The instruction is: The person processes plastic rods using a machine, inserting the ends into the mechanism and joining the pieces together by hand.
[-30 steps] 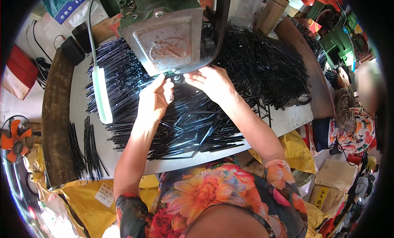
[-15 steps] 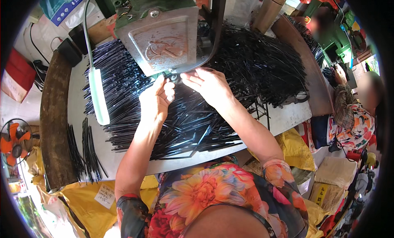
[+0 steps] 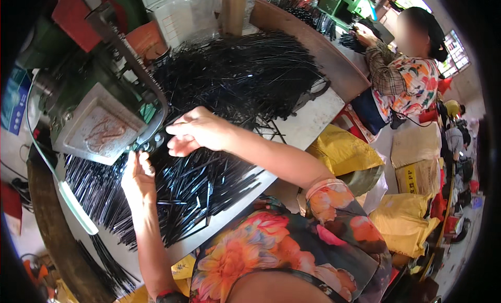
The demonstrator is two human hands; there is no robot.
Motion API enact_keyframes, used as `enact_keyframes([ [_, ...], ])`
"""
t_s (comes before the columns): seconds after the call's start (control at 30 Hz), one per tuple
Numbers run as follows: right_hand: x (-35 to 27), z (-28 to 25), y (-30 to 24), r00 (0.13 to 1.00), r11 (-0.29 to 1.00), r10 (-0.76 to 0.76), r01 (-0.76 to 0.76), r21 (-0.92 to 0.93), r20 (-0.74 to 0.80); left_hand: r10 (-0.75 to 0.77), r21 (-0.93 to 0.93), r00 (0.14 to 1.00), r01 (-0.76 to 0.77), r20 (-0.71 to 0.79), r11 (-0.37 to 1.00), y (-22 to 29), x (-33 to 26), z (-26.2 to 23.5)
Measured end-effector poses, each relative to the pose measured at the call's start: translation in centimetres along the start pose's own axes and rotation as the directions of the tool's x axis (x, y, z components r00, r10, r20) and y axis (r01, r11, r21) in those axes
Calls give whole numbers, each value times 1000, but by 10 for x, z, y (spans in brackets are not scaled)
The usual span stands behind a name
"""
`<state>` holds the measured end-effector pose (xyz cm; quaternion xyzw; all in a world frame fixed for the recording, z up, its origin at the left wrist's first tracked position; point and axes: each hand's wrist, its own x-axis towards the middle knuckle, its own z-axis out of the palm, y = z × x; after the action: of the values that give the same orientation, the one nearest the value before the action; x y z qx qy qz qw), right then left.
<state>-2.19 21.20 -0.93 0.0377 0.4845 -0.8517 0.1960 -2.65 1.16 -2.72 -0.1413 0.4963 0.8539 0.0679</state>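
Observation:
My left hand [image 3: 140,179] is closed in a pinch just under the working point of a green machine with a grey, rust-marked front cover [image 3: 102,131]. Whatever its fingertips hold there is too small to make out. To the right of that point my right hand [image 3: 201,132] hovers with bent fingers apart, and nothing shows in it. Below and around both hands lie many thin black strips [image 3: 182,198], loosely heaped on a pale tabletop [image 3: 308,117]. A second, larger pile of black strips [image 3: 245,68] spreads behind my right hand.
A pale lamp bar [image 3: 77,208] on a bent stem hangs left of the machine. Wooden boards [image 3: 52,219] edge the table. A brown cylinder [image 3: 233,10] stands at the back. Yellow sacks [image 3: 347,151] sit at the right. Beyond, a co-worker [image 3: 404,73] handles black strips at another machine.
My view has turned to the right, so the machine and my hands now appear farther left. My right hand's fingers are more bent; my left hand stays at the machine's working point.

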Motion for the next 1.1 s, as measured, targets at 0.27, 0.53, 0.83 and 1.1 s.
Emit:
enact_keyframes([
  [0.27,-66,-104,-94,734,-169,-671,-288,-942,-104,-187,-17,981,188,56,982,19,-8,4],
  [0.53,-52,-137,-86,710,-477,-665,-162,-864,234,-91,81,988,81,126,993,16,-20,-4],
  [0.83,-56,-133,-86,781,-521,-588,-165,-837,211,-149,215,980,118,134,969,16,-29,-12],
  [1.1,-58,-60,-86,566,-643,-645,-39,-765,514,-158,253,979,121,129,960,17,-29,-10],
])
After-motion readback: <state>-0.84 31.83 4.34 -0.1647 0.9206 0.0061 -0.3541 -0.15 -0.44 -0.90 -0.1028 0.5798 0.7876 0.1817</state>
